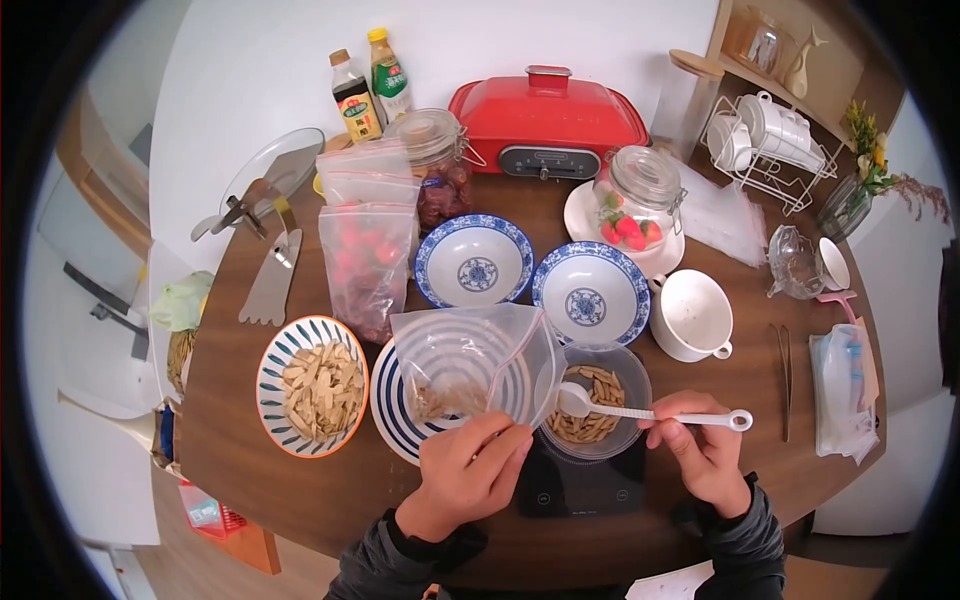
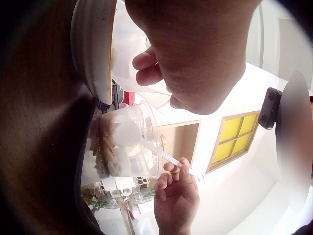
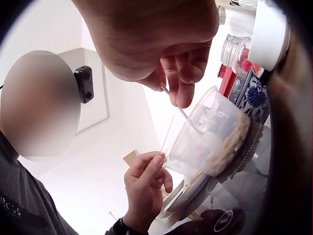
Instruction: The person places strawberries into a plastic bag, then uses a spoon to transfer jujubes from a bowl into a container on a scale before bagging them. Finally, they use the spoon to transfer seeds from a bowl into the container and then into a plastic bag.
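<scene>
My left hand (image 1: 470, 470) pinches the edge of a clear plastic zip bag (image 1: 450, 345), which has a small amount of tan pieces in its lower part. The bag lies over a blue-ringed white plate (image 1: 388, 420). Between thumb and fingers my right hand (image 1: 700, 450) holds the handle of a white spoon (image 1: 640, 411). Its bowl is inside a clear plastic tub (image 1: 640, 375), above brown elongated pieces (image 1: 590, 425). Under the tub is a black kitchen scale (image 1: 580, 490). In the right wrist view the spoon handle (image 3: 182, 112) slants down into the tub.
An oval bowl of pale dried slices (image 1: 325, 390) stands left. Behind are two blue-patterned bowls (image 1: 478, 292), filled zip bags (image 1: 365, 260), jars and a red electric cooker (image 1: 550, 115). A white two-handled cup (image 1: 690, 315) and tweezers (image 1: 784, 385) lie to the right.
</scene>
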Motion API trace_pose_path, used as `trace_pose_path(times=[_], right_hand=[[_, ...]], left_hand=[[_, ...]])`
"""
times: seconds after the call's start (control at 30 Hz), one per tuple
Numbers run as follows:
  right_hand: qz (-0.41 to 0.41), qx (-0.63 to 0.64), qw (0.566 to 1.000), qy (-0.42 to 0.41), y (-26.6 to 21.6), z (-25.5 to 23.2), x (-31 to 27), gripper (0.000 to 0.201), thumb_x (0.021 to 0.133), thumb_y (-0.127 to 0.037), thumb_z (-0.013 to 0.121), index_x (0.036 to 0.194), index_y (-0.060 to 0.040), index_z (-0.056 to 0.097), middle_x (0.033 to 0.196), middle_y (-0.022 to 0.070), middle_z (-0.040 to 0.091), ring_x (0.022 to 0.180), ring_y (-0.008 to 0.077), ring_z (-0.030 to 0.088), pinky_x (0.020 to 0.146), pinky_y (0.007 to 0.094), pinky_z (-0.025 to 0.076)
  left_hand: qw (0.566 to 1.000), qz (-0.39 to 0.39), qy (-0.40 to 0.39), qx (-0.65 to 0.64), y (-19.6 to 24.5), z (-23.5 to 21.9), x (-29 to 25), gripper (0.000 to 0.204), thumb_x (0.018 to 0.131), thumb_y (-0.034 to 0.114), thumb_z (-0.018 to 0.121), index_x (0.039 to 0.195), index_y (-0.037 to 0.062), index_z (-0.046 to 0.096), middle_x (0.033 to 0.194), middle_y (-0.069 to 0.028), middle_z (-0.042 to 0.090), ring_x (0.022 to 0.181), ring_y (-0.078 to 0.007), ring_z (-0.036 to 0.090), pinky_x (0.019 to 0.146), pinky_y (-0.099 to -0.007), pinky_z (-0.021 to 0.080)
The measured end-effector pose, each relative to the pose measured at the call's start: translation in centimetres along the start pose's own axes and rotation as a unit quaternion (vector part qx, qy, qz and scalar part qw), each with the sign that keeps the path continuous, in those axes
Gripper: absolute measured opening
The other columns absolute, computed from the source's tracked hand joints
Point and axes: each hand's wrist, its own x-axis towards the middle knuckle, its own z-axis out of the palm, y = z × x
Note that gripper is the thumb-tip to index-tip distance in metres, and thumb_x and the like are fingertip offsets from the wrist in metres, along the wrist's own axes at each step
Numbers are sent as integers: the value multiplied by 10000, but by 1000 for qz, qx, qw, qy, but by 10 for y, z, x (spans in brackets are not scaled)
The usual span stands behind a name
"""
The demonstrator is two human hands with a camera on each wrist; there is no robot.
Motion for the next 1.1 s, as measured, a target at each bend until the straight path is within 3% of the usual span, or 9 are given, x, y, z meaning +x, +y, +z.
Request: trace_pose_path(times=[0.23,0.47,0.57,0.63,0.73,0.93,1.1], right_hand=[[18,32,999,40,7,-5,-4,164,1032,-102,573,1155,4,595,991,111,703,732,92,594,666,227,493],[39,36,998,34,12,-4,-3,173,1034,-120,559,1144,13,575,942,139,704,685,119,603,671,253,501],[33,61,997,32,13,-4,-2,180,1034,-112,575,1165,10,590,984,117,711,712,94,596,634,221,477],[86,88,991,52,9,-5,0,177,1038,-114,565,1170,2,585,960,121,720,684,92,600,566,206,438],[97,105,986,85,11,-6,2,169,1040,-121,558,1159,-5,584,933,125,725,651,93,605,502,195,394],[6,89,974,208,0,-11,-2,165,1049,-163,531,1130,-26,574,854,118,703,587,107,598,481,196,389],[-57,53,977,201,-18,-7,-7,181,1048,-190,530,1123,-27,549,848,137,696,594,124,607,490,208,407]], left_hand=[[1000,-3,-4,0,1,-1,1,168,778,2,760,935,46,720,893,-78,657,663,-231,645,544,-305,495],[1000,-7,-9,3,0,0,0,177,777,0,764,941,50,719,900,-74,658,675,-230,647,551,-308,495],[1000,21,11,1,-3,2,1,191,774,9,771,957,35,721,892,-63,651,588,-191,618,499,-287,474],[1000,21,11,0,-4,2,1,190,775,10,771,956,35,721,891,-63,650,586,-190,617,498,-287,472],[1000,9,6,2,-1,1,1,188,771,-1,770,947,39,715,896,-70,653,632,-210,631,524,-297,482],[1000,6,4,11,-2,1,0,189,768,-16,763,940,43,710,894,-76,654,675,-222,642,544,-301,489],[1000,13,10,1,-3,2,-1,182,779,-12,756,947,42,712,891,-75,655,662,-214,634,534,-300,485]])
